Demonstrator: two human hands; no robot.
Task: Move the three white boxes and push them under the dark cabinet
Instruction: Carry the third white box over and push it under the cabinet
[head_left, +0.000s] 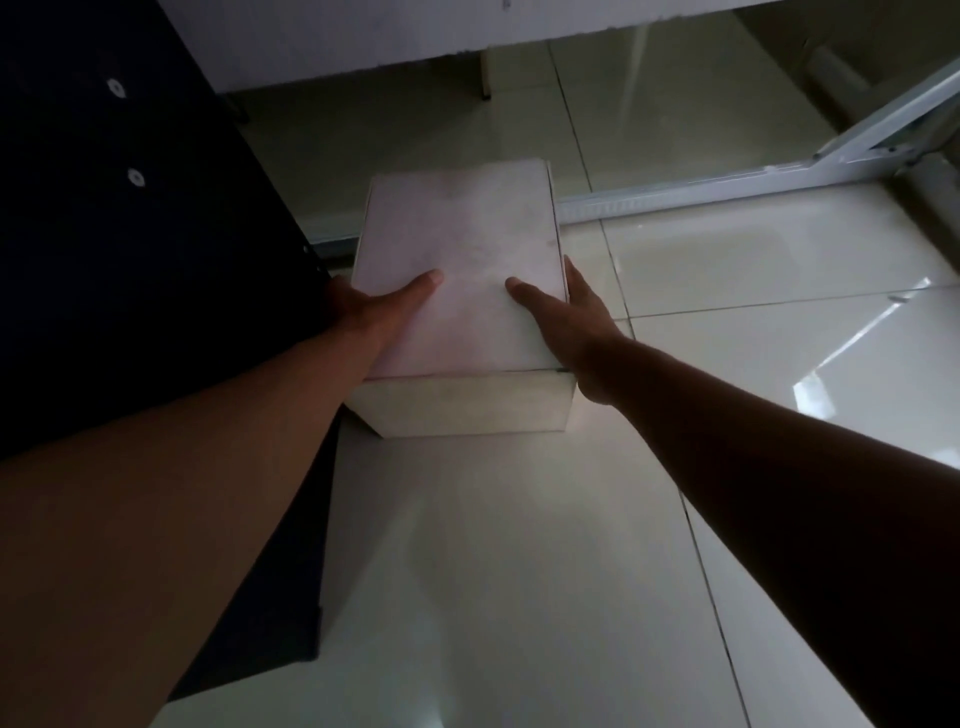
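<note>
The white box (457, 270), apparently light, stiff cardboard, is clamped between both hands, left hand (374, 306) at 9 o'clock and right hand (576, 317) at 3 o'clock; grip the side walls.

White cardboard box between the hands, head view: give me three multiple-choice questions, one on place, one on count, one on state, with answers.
1. Where is the dark cabinet relative to the white cardboard box?
A. to its left
B. to its right
C. on top of it

2. How many white boxes are visible?
A. one
B. two
C. three

3. How is the box held?
A. untouched
B. left hand only
C. both hands, the right hand on the opposite side

Answers: 1 A, the cabinet fills the left of the view; 2 A, only one box shows; 3 C, thumbs lie on top, one hand at each side.
</note>
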